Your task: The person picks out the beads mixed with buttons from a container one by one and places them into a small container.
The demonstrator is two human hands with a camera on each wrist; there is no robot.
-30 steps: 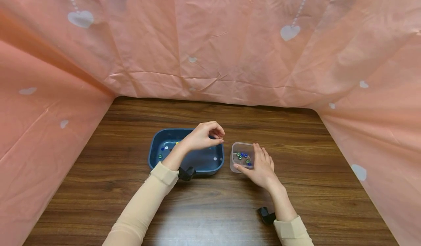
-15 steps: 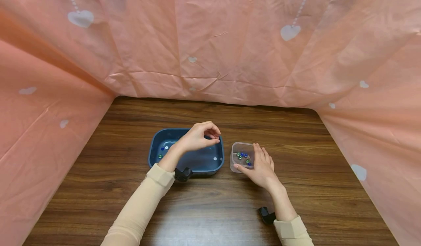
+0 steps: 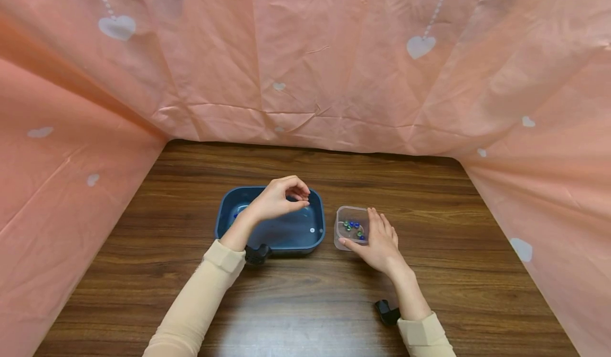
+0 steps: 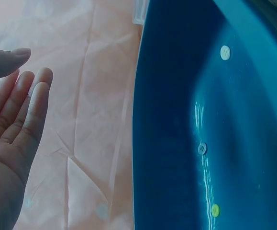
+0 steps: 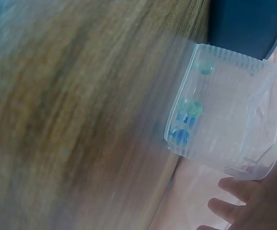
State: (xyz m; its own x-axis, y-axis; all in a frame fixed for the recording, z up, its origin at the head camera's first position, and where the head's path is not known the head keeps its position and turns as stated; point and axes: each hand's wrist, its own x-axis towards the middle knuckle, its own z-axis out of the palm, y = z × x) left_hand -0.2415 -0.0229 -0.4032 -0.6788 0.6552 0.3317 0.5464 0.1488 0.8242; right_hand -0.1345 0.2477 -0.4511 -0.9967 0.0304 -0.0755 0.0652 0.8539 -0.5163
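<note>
My left hand (image 3: 277, 200) hovers over the blue tray (image 3: 288, 250), fingers loosely bent, nothing held. The left wrist view shows its thumb and fingertips apart, and a white button (image 4: 225, 52), a greyish button (image 4: 202, 149) and a yellow button (image 4: 216, 210) inside the tray. With thumb at the near side and fingers along the right, my right hand (image 3: 380, 246) holds the clear plastic box (image 3: 340, 240). Several green and blue marbles (image 3: 351, 224) lie in that box. My left hand and wrist hide part of the tray's left side.
The tray and box stand side by side on a brown wood-grain table (image 3: 305, 304), a narrow gap between them. A pink curtain with hearts (image 3: 310, 81) encloses the back and both sides. Black wrist cameras (image 3: 258, 254) hang by the wrists.
My left hand has drifted left over the tray, away from the plastic box, and now covers items at the tray's left. My right hand and the box have stayed put.
</note>
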